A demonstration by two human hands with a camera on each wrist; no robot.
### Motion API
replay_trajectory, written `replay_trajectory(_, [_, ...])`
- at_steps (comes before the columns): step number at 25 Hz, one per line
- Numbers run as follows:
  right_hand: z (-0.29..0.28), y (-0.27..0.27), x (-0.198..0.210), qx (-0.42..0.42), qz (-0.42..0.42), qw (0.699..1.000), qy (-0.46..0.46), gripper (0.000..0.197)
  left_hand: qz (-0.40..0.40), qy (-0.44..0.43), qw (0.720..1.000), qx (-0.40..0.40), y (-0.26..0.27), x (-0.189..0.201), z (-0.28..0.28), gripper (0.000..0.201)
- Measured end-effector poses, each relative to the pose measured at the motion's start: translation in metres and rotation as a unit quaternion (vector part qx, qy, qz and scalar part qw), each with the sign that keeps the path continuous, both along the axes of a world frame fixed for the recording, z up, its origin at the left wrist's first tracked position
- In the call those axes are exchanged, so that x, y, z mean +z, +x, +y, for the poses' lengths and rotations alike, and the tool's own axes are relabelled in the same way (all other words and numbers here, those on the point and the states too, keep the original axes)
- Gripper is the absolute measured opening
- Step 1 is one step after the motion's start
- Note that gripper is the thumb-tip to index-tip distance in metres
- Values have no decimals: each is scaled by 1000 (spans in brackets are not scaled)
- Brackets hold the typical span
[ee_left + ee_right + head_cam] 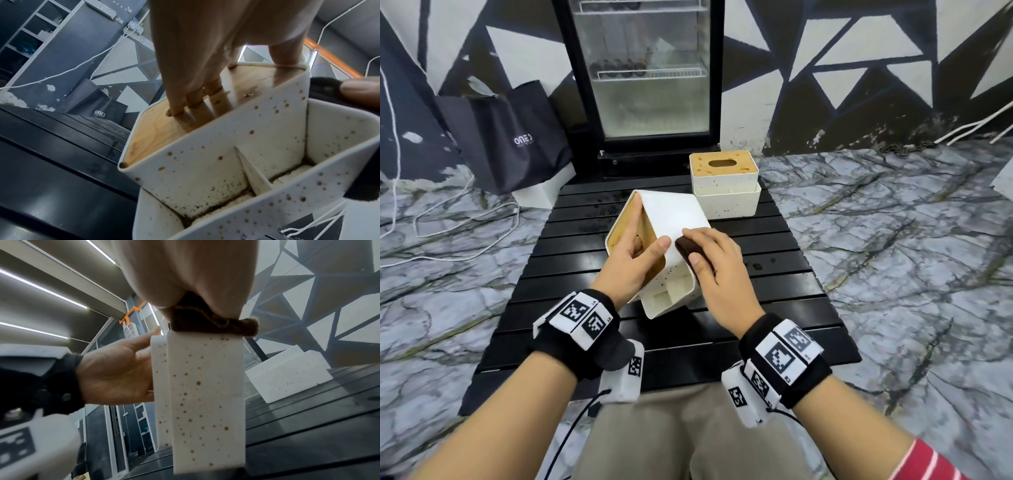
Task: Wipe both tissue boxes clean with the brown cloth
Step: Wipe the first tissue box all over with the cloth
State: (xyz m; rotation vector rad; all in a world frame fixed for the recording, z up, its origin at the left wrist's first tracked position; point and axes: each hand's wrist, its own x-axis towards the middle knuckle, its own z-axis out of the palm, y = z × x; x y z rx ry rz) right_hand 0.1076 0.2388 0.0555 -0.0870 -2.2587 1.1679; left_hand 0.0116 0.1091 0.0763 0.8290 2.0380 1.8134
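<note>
The nearer tissue box (671,219), white with a wooden lid, is tipped on its side above the middle of the slatted black bench (774,301), its divided side pocket facing the person and its lid turned to the left. The left hand (631,260) grips it: three fingers (197,104) are hooked into the lid's slot, the index finger lies straight along the lid, and the thumb presses on the box's upturned white face. On that same face, just right of the thumb, the right hand (717,270) pinches the folded brown cloth (688,251) between thumb and curled fingers and presses it against the box's right edge. Brown specks dot the box's walls and pocket, thickest in the pocket's corners. Beyond this box, toward the far right corner of the bench, the second tissue box (724,181) stands upright, slot up, apart from the first. To the right of the held box the bench slats are bare apart from a few dark spots. Behind the bench stands a glass-door fridge (647,78); left of it a dark bag (517,137) leans against a wall painted in black and white triangles. The floor around the bench is grey marble-patterned.
</note>
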Motion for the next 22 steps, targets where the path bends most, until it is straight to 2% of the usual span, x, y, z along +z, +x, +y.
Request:
replay_trajectory(6, [7, -6, 8, 1, -8, 1000, 8, 41, -17, 12, 999, -30, -1, -3, -1, 77])
replay_trajectory(12, [3, -13, 16, 28, 9, 999, -22, 39, -7, 5, 998, -65, -3, -2, 5, 86])
replay_trajectory(22, [10, -20, 23, 31, 20, 999, -1, 40, 18, -32, 996, -85, -5, -2, 5, 74])
